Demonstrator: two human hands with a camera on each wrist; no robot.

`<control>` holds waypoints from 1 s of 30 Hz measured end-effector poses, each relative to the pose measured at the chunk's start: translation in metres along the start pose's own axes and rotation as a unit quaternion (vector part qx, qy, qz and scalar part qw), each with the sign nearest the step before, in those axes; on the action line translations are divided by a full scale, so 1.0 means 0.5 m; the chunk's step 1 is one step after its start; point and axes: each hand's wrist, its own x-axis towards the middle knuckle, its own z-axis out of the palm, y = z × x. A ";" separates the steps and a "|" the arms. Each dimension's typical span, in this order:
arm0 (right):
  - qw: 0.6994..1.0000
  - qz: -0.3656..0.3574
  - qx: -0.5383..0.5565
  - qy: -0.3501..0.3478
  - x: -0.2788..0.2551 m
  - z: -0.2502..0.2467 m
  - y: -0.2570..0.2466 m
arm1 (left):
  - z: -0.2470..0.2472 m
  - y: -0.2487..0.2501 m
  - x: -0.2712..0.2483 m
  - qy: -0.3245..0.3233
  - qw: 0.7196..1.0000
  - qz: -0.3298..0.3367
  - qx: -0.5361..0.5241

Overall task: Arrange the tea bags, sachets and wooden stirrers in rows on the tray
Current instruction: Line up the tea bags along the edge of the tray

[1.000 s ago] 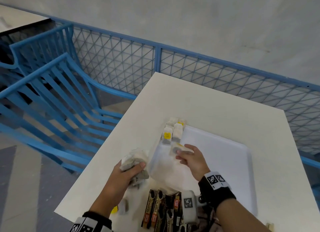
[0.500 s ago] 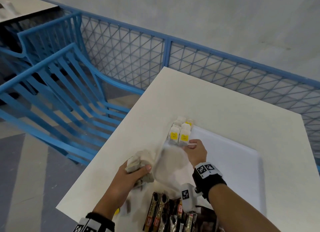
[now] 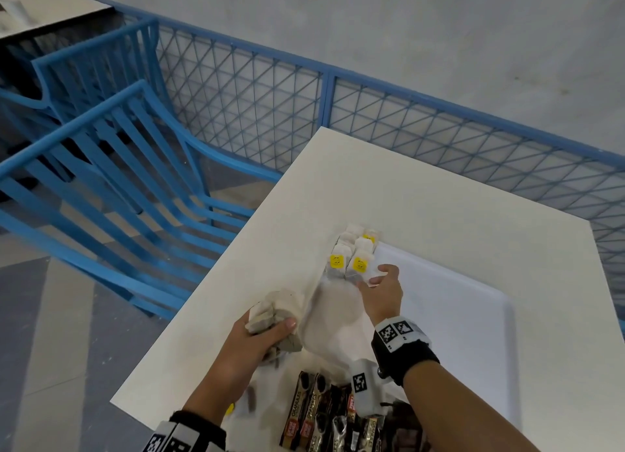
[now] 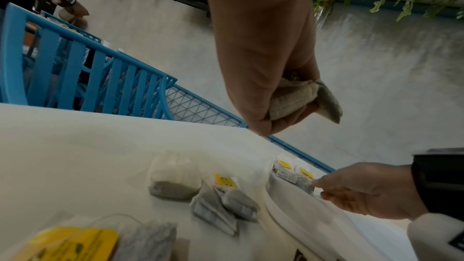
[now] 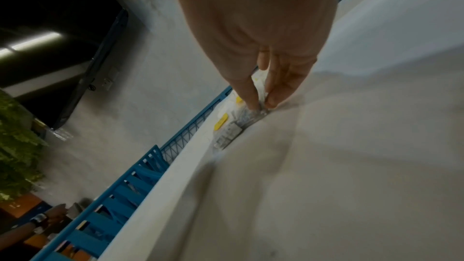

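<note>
1. the left hand (image 3: 257, 341) is clenched round a bunch of tea bags (image 3: 270, 311), thumb across the front, above the white table (image 3: 422, 194) just left of the tray's left edge
2. the right hand (image 3: 384, 291) pinches the near end of a tea bag (image 5: 251, 113) between thumb and fingertips (image 5: 272, 102), at the near end of the rows of tea bags (image 3: 355, 252)
3. those rows run away from the pinch along the far left corner of the white tray (image 3: 473, 316); about 2 rows, several bags showing yellow tags, the bags touching one another
4. below the left hand, loose tea bags (image 4: 220, 199) lie on the table, one with a yellow tag; another tagged bag (image 4: 83, 245) lies nearer the wrist, blurred
5. nearer the person than both hands, dark coffee sachets (image 3: 324, 414) lie side by side; whether on the tray or the table cannot be told
6. beyond the table stand blue chairs (image 3: 111, 154) and a blue mesh railing (image 3: 439, 120)
</note>
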 end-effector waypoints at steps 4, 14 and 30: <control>0.996 -0.059 0.013 -0.067 -0.055 0.006 -0.022 | 0.002 0.001 -0.001 -0.006 1.000 0.002 -0.002; 0.908 -0.012 0.118 -0.402 -0.195 0.000 -0.078 | 0.008 0.004 -0.003 -0.001 1.000 0.018 -0.002; 0.894 0.058 0.206 -0.394 -0.188 0.016 -0.067 | -0.020 -0.014 -0.011 -0.005 1.000 -0.018 -0.015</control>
